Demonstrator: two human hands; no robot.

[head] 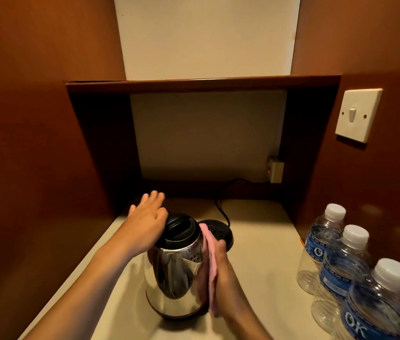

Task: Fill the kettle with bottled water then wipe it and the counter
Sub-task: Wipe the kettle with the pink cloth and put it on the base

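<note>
Fingers [219, 244] half-hidden behind pink cloth [209, 256]

Lighting is dim and warm, falling from above; the recess under the shelf [204, 83] is in deep shadow. The steel kettle [175, 278] shows bright reflections. Wide-angle distortion bends the edges, and the left hand [146, 217] fingertips and nearest bottle [375, 307] are slightly blurred.

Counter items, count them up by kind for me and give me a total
Water bottles: 3
Kettle: 1
Kettle base: 1
Pink cloth: 1
Total: 6
</note>
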